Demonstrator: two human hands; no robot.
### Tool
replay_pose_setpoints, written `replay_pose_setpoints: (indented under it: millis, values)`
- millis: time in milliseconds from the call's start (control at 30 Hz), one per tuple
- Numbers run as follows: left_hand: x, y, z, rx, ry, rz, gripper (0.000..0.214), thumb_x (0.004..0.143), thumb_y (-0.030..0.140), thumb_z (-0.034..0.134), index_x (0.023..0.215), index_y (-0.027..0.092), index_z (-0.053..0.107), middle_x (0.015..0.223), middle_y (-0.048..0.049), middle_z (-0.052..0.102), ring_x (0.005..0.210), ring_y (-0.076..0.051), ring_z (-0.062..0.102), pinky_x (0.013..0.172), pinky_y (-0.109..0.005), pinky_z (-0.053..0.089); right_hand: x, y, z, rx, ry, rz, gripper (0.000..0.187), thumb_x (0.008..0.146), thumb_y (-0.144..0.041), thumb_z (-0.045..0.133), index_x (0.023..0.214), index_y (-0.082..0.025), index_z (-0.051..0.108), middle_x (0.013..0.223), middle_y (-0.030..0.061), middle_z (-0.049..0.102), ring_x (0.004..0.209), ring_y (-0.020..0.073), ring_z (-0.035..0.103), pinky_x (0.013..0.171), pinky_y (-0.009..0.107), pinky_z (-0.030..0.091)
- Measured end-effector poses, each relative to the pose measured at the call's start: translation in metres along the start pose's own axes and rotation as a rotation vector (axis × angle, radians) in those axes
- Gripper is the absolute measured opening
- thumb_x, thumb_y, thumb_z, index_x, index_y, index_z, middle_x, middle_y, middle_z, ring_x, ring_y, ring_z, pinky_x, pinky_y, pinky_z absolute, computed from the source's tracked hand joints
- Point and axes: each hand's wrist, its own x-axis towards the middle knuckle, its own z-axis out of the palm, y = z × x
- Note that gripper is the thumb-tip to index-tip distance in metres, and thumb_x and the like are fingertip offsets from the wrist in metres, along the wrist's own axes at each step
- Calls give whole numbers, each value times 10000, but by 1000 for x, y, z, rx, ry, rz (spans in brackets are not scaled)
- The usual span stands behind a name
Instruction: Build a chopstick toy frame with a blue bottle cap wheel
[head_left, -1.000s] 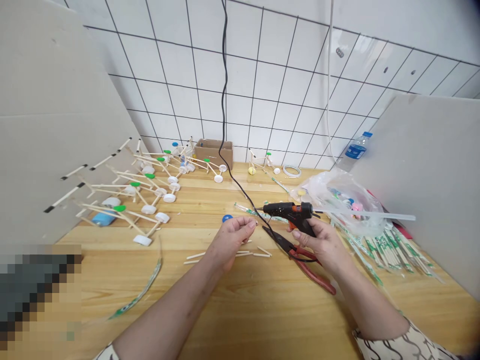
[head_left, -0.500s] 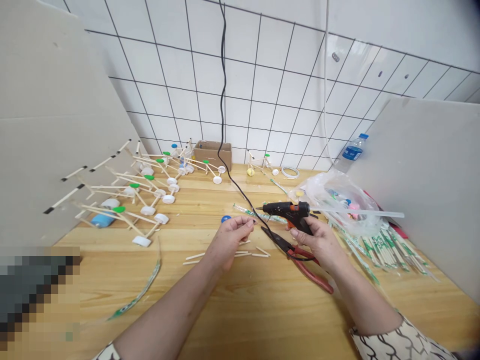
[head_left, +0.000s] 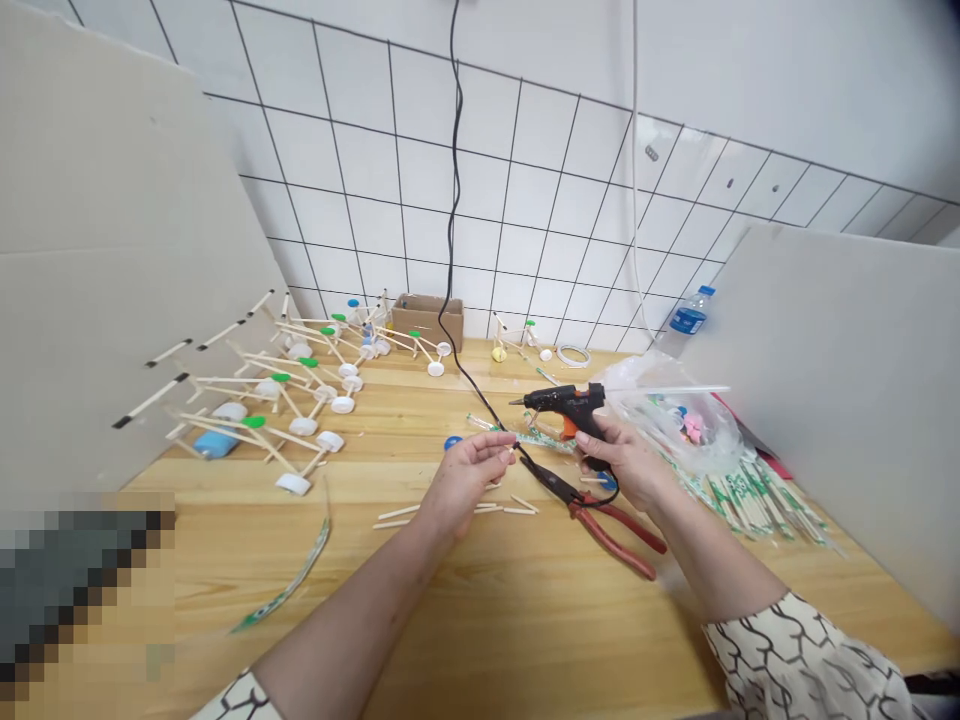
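My right hand (head_left: 626, 462) is wrapped round the handle of a black hot glue gun (head_left: 566, 402), with a long clear glue stick (head_left: 667, 390) sticking out of its back and its nozzle pointing left. Just below the nozzle, my left hand (head_left: 466, 478) is closed in a pinch; a tiny pale and dark thing shows at its fingertips, too small to name. Beneath the gun lie red-handled pliers (head_left: 615, 540), crossed by the black cord. Several short wooden sticks (head_left: 517, 507) lie near my left hand, and a blue bottle cap (head_left: 452, 442) sits behind it.
Several stick-built models (head_left: 292, 425) with white wheels and green caps stand at the left. A cardboard box (head_left: 429, 322), a tape roll (head_left: 574, 356) and a water bottle (head_left: 691, 312) are along the wall. At right lie a plastic bag (head_left: 720, 445) and wrapped sticks (head_left: 757, 500).
The view has shifted slightly. My right hand has brought the glue gun a little left and up, its nozzle now just above my pinched left fingers.
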Motion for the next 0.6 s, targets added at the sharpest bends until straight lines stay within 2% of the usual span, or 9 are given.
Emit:
replay_pose_setpoints:
  millis: [200,300,433,500,600]
  values:
    - [2,-1,-1,-56,-16,18,297,496,271,780,723,119,662,641,-21,650,502,-58,463,529,-203,336,38,-7,9,-114,-56,-14,334,672,-450,680,647,-173,496,528,-48,510,428,82,465,441,234,397]
    - [3,-1,-2,-68,4,29,303,472,264,782,704,114,656,612,-19,642,484,-54,449,501,-197,315,64,-9,17,-172,-26,-8,324,704,-432,658,631,-180,467,507,-42,518,389,81,452,399,230,385]
    - [3,0,-3,-85,25,45,294,479,260,765,702,109,647,570,-1,616,447,-40,411,464,-187,268,95,-7,26,-295,71,10,249,721,-352,681,683,-164,520,543,-16,560,457,97,502,420,224,423]
    - [3,1,-3,-89,31,51,288,494,270,754,705,109,643,563,8,604,426,-31,380,446,-187,240,107,-5,29,-374,112,33,204,768,-325,652,760,-142,561,623,6,597,522,105,540,470,234,462]
    - [5,0,-3,-96,34,59,281,505,289,745,695,113,635,563,11,597,412,-28,357,435,-192,225,121,0,32,-510,152,81,235,858,-313,559,996,-125,580,916,53,629,749,144,608,647,308,522]
